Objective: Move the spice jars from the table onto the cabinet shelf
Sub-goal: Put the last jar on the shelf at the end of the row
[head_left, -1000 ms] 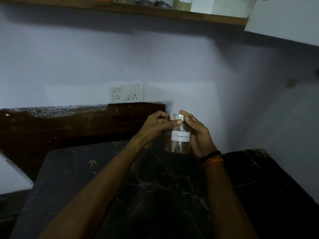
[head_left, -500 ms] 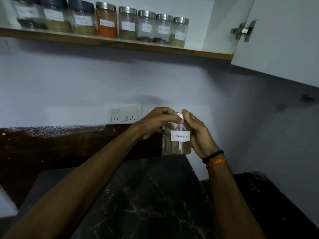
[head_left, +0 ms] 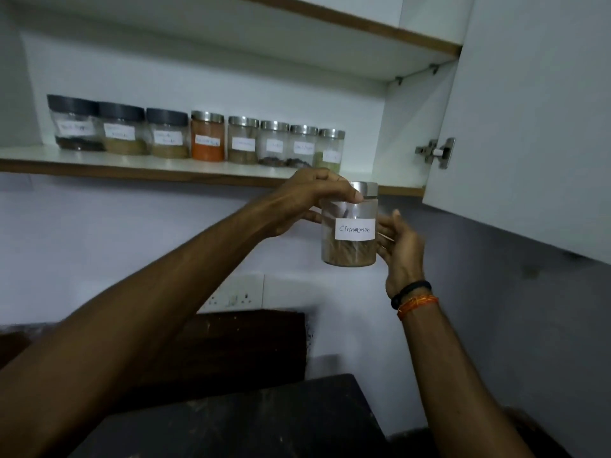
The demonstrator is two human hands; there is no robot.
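A clear jar labelled "Cinnamon" (head_left: 350,239), with a silver lid and brown sticks inside, hangs in the air just below the front edge of the cabinet shelf (head_left: 139,171). My left hand (head_left: 307,200) grips it from above at the lid and neck. My right hand (head_left: 401,246) cups its right side, fingers spread against the glass. On the shelf stands a row of several labelled spice jars (head_left: 208,137), three with dark lids at the left, the others with silver lids. To the right of the last jar (head_left: 329,148) the shelf is bare.
The white cabinet door (head_left: 535,127) stands open at the right, its hinge (head_left: 436,153) close to the jar. A higher shelf (head_left: 380,31) runs above. Below are a wall socket plate (head_left: 234,292), a dark wooden board (head_left: 231,345) and the black marble table (head_left: 251,421).
Both hands have lifted the cinnamon jar from just above the table up to the shelf's front edge. The view has tilted up, bringing the whole shelf and row of jars into sight.
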